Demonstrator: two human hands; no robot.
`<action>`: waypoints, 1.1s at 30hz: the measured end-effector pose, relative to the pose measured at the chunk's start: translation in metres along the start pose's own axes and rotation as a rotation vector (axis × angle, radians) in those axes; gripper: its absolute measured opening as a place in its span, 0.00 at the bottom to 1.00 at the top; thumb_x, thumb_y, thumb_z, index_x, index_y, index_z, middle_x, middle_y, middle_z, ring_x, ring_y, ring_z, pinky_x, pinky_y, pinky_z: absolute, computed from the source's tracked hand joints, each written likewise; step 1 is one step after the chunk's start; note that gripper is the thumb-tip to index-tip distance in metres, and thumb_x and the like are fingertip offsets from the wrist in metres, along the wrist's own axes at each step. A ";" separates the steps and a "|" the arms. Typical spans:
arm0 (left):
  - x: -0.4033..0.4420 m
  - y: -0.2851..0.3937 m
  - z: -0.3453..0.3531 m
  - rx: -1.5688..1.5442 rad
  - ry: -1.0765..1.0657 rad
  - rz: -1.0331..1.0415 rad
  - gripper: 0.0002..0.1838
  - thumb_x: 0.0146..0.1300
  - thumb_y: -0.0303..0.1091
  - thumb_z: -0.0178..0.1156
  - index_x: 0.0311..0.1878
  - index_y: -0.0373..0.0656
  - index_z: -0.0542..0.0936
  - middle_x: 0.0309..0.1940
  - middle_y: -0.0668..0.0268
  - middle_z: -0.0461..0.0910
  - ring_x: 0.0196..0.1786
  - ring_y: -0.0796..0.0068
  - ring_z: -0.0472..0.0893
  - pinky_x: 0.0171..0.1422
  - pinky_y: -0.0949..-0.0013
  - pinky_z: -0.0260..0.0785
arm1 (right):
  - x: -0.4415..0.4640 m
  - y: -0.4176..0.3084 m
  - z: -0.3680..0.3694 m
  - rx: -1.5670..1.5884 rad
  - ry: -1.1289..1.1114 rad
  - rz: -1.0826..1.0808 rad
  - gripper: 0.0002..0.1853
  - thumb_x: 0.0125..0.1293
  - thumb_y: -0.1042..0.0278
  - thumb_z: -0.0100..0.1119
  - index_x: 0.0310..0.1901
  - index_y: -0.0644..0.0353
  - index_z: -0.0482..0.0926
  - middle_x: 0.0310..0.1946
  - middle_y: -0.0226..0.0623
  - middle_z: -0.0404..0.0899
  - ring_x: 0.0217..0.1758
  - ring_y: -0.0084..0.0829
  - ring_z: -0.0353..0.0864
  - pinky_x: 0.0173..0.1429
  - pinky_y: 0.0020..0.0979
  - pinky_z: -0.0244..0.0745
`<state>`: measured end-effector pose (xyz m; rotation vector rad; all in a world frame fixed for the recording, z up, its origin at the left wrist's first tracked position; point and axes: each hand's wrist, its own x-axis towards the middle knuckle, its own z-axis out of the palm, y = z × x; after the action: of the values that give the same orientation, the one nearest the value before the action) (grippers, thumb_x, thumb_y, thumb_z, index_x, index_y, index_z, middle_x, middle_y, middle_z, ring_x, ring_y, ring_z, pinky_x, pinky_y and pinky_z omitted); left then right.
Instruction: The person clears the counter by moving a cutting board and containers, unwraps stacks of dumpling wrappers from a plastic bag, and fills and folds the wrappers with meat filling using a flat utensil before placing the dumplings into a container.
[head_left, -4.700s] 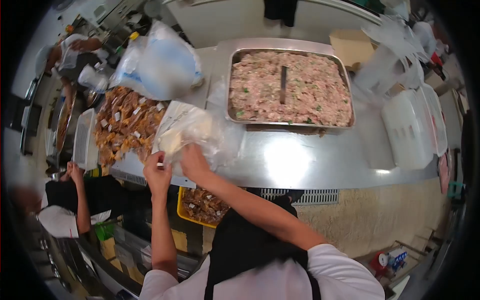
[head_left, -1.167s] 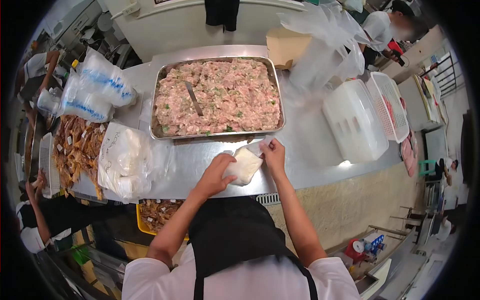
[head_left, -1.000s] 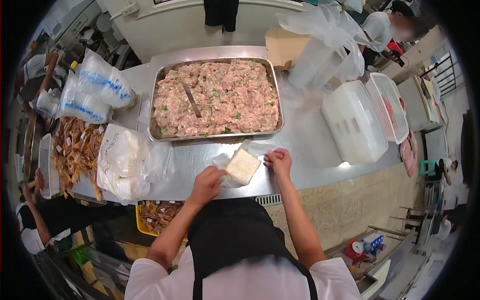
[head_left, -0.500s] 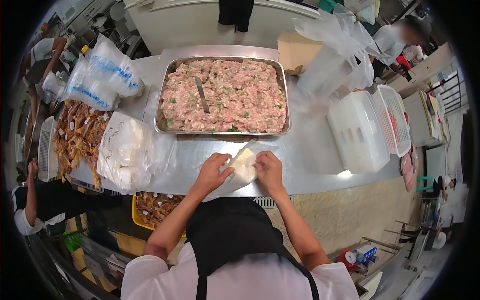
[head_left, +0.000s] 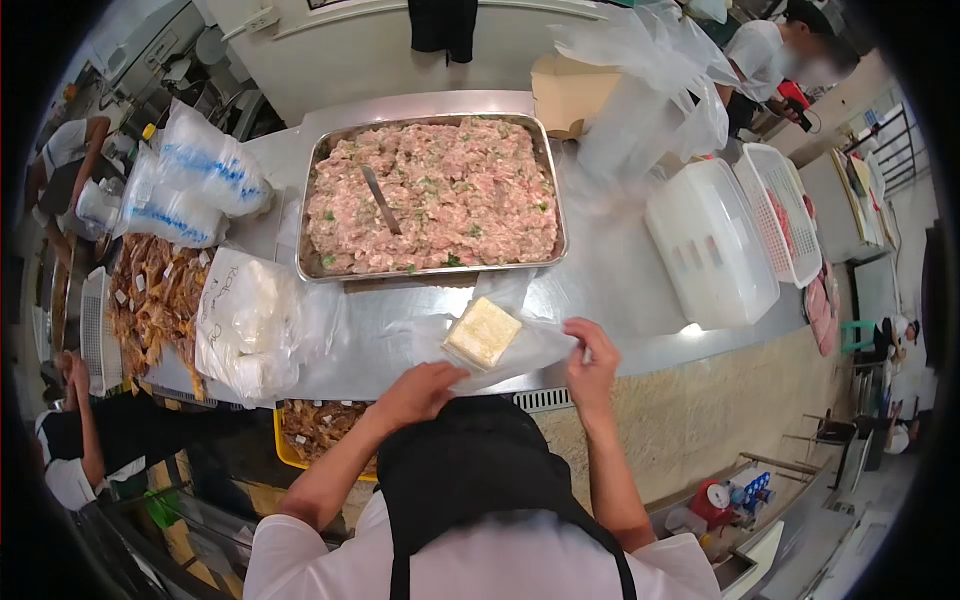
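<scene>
A pale yellow square block (head_left: 483, 333), which looks like a stack of dumpling wrappers, lies on a sheet of clear plastic wrap (head_left: 540, 347) near the table's front edge. My left hand (head_left: 418, 392) is closed on the near left edge of the plastic. To the right of the block, my right hand (head_left: 592, 360) pinches the plastic's other edge between thumb and fingers. Beyond the block stands a metal tray (head_left: 440, 272) heaped with minced meat (head_left: 455, 190) flecked with green. A flat metal spreader (head_left: 381, 200) sticks up from the meat.
Left on the steel table are a white plastic bag (head_left: 240, 320), browned meat pieces (head_left: 155, 300) and bagged containers (head_left: 205, 165). Rightward stand a translucent bin (head_left: 710, 240), a white basket (head_left: 780, 215) and a large plastic bag (head_left: 640, 110). A yellow crate (head_left: 287, 440) sits below. Other people are around.
The plastic has been opened out from around the yellow block, which now lies uncovered. My hands have moved apart and nearer to me, the right one outward. The view has shifted slightly.
</scene>
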<state>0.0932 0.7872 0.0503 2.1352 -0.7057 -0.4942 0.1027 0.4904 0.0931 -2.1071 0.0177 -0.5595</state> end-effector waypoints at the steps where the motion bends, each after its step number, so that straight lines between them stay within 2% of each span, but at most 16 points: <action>1: -0.007 -0.013 0.008 0.005 -0.007 0.003 0.20 0.56 0.26 0.67 0.54 0.42 0.82 0.47 0.56 0.81 0.51 0.49 0.79 0.58 0.52 0.72 | 0.008 -0.019 0.010 0.093 -0.052 -0.011 0.15 0.57 0.92 0.49 0.41 0.69 0.83 0.41 0.45 0.86 0.49 0.41 0.88 0.54 0.32 0.80; 3: -0.018 -0.043 0.016 0.157 -0.232 -0.011 0.19 0.53 0.23 0.64 0.51 0.43 0.85 0.42 0.57 0.82 0.48 0.49 0.80 0.55 0.51 0.73 | 0.018 -0.035 0.031 0.223 -0.225 -0.114 0.19 0.52 0.87 0.53 0.45 0.66 0.83 0.50 0.47 0.84 0.53 0.44 0.85 0.56 0.35 0.78; 5: -0.024 -0.031 -0.002 0.232 -0.264 -0.003 0.19 0.51 0.22 0.62 0.48 0.42 0.85 0.40 0.58 0.82 0.49 0.50 0.80 0.54 0.52 0.74 | 0.021 -0.037 0.059 0.195 -0.439 -0.111 0.26 0.53 0.77 0.65 0.57 0.61 0.79 0.58 0.50 0.77 0.62 0.47 0.78 0.63 0.42 0.73; 6: -0.027 -0.020 -0.009 0.298 -0.278 -0.001 0.18 0.49 0.21 0.61 0.46 0.42 0.86 0.39 0.58 0.82 0.49 0.51 0.80 0.53 0.53 0.74 | 0.012 -0.035 0.070 0.187 -0.435 -0.100 0.26 0.53 0.77 0.65 0.57 0.61 0.79 0.58 0.50 0.77 0.62 0.47 0.78 0.63 0.42 0.73; 8: -0.022 -0.003 -0.019 0.252 -0.167 0.016 0.20 0.48 0.20 0.60 0.47 0.42 0.86 0.39 0.58 0.82 0.49 0.51 0.80 0.53 0.54 0.75 | 0.007 -0.026 0.093 -0.421 -0.683 -0.075 0.45 0.47 0.64 0.76 0.70 0.53 0.68 0.61 0.52 0.70 0.63 0.52 0.72 0.62 0.49 0.71; 9: -0.022 0.004 -0.021 0.207 -0.063 0.019 0.21 0.48 0.19 0.58 0.47 0.41 0.85 0.40 0.58 0.82 0.49 0.52 0.80 0.54 0.55 0.75 | 0.004 -0.026 0.098 -0.421 -0.686 -0.078 0.45 0.47 0.64 0.76 0.70 0.53 0.68 0.61 0.52 0.70 0.63 0.52 0.72 0.62 0.49 0.71; 11: -0.017 0.016 -0.020 0.140 0.049 0.014 0.22 0.48 0.19 0.58 0.49 0.41 0.84 0.41 0.58 0.81 0.50 0.53 0.80 0.55 0.54 0.75 | -0.004 -0.025 0.107 -0.673 -0.781 -0.034 0.57 0.38 0.61 0.81 0.75 0.45 0.60 0.57 0.50 0.69 0.59 0.54 0.71 0.59 0.53 0.71; 17: 0.000 -0.032 0.022 0.041 0.244 0.046 0.23 0.50 0.17 0.57 0.52 0.39 0.82 0.47 0.56 0.81 0.52 0.51 0.79 0.58 0.56 0.75 | -0.008 -0.030 0.108 -0.632 -0.730 -0.027 0.62 0.32 0.60 0.83 0.75 0.39 0.60 0.54 0.50 0.70 0.55 0.55 0.74 0.56 0.52 0.74; 21: 0.001 -0.023 0.004 -0.053 0.310 -0.018 0.20 0.54 0.16 0.57 0.52 0.37 0.82 0.50 0.55 0.82 0.53 0.52 0.81 0.56 0.60 0.77 | 0.015 -0.015 0.096 -0.444 -0.811 0.157 0.62 0.33 0.60 0.82 0.76 0.45 0.59 0.54 0.53 0.72 0.57 0.57 0.75 0.61 0.50 0.74; 23: -0.002 -0.018 -0.007 -0.130 0.310 -0.070 0.19 0.57 0.17 0.58 0.52 0.37 0.83 0.50 0.56 0.83 0.52 0.56 0.82 0.55 0.62 0.78 | 0.018 0.010 0.090 -0.099 -0.668 0.153 0.61 0.33 0.60 0.80 0.76 0.48 0.59 0.52 0.53 0.75 0.57 0.53 0.78 0.65 0.45 0.74; 24: -0.001 -0.017 -0.010 -0.204 0.312 -0.128 0.17 0.59 0.19 0.59 0.53 0.37 0.83 0.50 0.56 0.83 0.51 0.61 0.84 0.54 0.64 0.79 | 0.024 0.007 0.080 0.005 -0.668 0.209 0.57 0.37 0.66 0.76 0.75 0.50 0.59 0.54 0.49 0.77 0.59 0.44 0.79 0.66 0.41 0.73; 25: 0.001 -0.018 -0.011 -0.207 0.304 -0.118 0.17 0.59 0.19 0.59 0.53 0.37 0.83 0.50 0.56 0.83 0.51 0.61 0.84 0.54 0.64 0.79 | 0.026 0.010 0.076 -0.002 -0.658 0.213 0.57 0.37 0.66 0.76 0.75 0.50 0.59 0.54 0.49 0.77 0.59 0.44 0.79 0.66 0.41 0.73; 28: 0.012 -0.018 -0.010 -0.429 0.287 -0.184 0.16 0.68 0.28 0.62 0.58 0.37 0.81 0.51 0.58 0.83 0.51 0.69 0.84 0.52 0.67 0.79 | 0.026 0.010 0.072 0.379 -0.610 0.519 0.55 0.41 0.75 0.73 0.75 0.50 0.59 0.56 0.41 0.76 0.58 0.37 0.78 0.64 0.36 0.73; 30: 0.031 -0.012 -0.005 -1.123 0.169 -0.315 0.25 0.72 0.40 0.64 0.66 0.37 0.74 0.54 0.60 0.81 0.53 0.70 0.82 0.55 0.68 0.77 | 0.018 0.005 0.076 0.363 -0.563 0.502 0.55 0.42 0.74 0.74 0.76 0.50 0.58 0.56 0.42 0.76 0.59 0.38 0.77 0.65 0.37 0.72; 32: 0.049 -0.006 -0.001 -1.202 0.117 -0.271 0.30 0.72 0.44 0.64 0.69 0.36 0.70 0.55 0.59 0.80 0.55 0.70 0.82 0.57 0.68 0.77 | 0.003 -0.007 0.089 0.347 -0.516 0.490 0.55 0.42 0.72 0.74 0.77 0.50 0.57 0.57 0.43 0.75 0.60 0.38 0.76 0.66 0.38 0.72; 33: 0.057 -0.002 0.002 -1.281 0.072 -0.231 0.34 0.72 0.48 0.64 0.71 0.35 0.66 0.56 0.59 0.79 0.56 0.69 0.81 0.59 0.67 0.76 | -0.008 -0.018 0.099 0.103 -0.409 0.301 0.56 0.43 0.70 0.75 0.77 0.52 0.55 0.60 0.45 0.73 0.64 0.40 0.74 0.68 0.39 0.70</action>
<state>0.1367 0.7509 0.0411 0.9957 -0.0021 -0.7208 0.1314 0.5808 0.0585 -2.0315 0.0708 0.0520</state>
